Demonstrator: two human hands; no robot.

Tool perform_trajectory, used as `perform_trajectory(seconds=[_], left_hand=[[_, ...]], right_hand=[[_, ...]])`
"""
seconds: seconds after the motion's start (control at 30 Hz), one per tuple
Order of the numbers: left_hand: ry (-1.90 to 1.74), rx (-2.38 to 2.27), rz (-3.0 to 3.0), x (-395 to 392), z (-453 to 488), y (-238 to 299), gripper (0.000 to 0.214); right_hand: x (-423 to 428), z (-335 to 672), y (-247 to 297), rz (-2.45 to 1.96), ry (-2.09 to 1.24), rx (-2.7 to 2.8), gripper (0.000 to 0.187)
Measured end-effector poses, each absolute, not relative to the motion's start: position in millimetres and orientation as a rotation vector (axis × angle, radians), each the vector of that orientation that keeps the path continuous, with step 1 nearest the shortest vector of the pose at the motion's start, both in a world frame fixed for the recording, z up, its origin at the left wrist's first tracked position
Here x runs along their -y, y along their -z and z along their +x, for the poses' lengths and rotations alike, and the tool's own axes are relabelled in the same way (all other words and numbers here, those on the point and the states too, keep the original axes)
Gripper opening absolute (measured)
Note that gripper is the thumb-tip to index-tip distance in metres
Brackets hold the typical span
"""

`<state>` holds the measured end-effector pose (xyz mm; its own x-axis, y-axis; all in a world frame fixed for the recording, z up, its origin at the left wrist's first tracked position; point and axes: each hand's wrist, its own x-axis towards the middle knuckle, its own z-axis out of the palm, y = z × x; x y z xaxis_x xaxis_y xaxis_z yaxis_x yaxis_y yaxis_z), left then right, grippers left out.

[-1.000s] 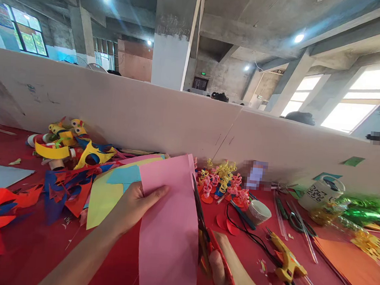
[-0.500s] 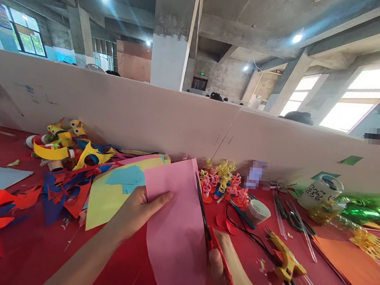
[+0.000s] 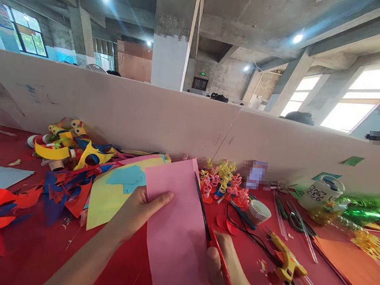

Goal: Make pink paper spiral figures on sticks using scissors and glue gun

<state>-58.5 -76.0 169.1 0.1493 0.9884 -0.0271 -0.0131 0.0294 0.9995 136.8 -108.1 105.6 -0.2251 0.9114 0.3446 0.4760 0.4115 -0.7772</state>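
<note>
My left hand point(image 3: 137, 211) pinches the left edge of a pink paper sheet point(image 3: 175, 230), thumb on top, holding it up over the red table point(image 3: 17, 251). Red-handled scissors point(image 3: 215, 251) are gripped in my right hand point(image 3: 223, 269), their dark blades running up along the sheet's right edge. Most of my right hand's fingers are hidden behind the paper and the handles.
Yellow and blue sheets point(image 3: 112, 189) and a heap of red, blue and yellow scraps point(image 3: 64, 171) lie to the left. Small paper figures point(image 3: 223, 181), a tape roll point(image 3: 259, 210), a yellow glue gun point(image 3: 286, 257), another pair of scissors point(image 3: 294, 220) and orange paper point(image 3: 355, 268) lie to the right. A cardboard partition point(image 3: 146, 112) stands behind.
The pink sheet shifted slightly up and to the right, then lower again. The scissors slid along its right edge. My left hand kept its grip.
</note>
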Motion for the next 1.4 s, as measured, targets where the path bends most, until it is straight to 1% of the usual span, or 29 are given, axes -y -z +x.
perform_trajectory(seconds=[0.13,0.23,0.4,0.53,0.67,0.73,0.83,1.0,1.27,1.4], left_hand=[[-1.189,-1.143,1.224,73,-64,-165,0.039],[-1.269,-1.268,1.179,70,-67,-164,0.04],[-1.176,-1.165,1.3,70,-68,-168,0.032],[-1.136,-1.194,1.385,71,-68,-167,0.028],[-1.078,-1.207,1.462,73,-67,-165,0.031],[-1.057,-1.21,1.492,74,-66,-164,0.032],[-1.033,-1.193,1.514,75,-67,-163,0.03],[-1.022,-1.168,1.512,77,-70,-163,0.028],[-1.011,-1.189,1.546,82,-68,-168,0.029],[-1.006,-1.174,1.572,82,-71,-168,0.029]], right_hand=[[106,137,-105,-1.135,-0.803,1.857,0.075],[108,138,-107,-1.117,-0.765,1.9,0.073],[113,138,-113,-1.073,-0.641,1.952,0.07],[113,139,-112,-1.055,-0.663,1.958,0.071],[111,142,-108,-1.026,-0.735,1.972,0.069],[111,142,-108,-1.035,-0.719,1.959,0.068],[112,140,-111,-1.043,-0.697,1.938,0.068],[113,135,-113,-1.005,-0.768,1.922,0.068],[113,134,-100,-1.074,-0.632,1.891,0.071],[111,132,-94,-1.034,-0.597,1.858,0.067]])
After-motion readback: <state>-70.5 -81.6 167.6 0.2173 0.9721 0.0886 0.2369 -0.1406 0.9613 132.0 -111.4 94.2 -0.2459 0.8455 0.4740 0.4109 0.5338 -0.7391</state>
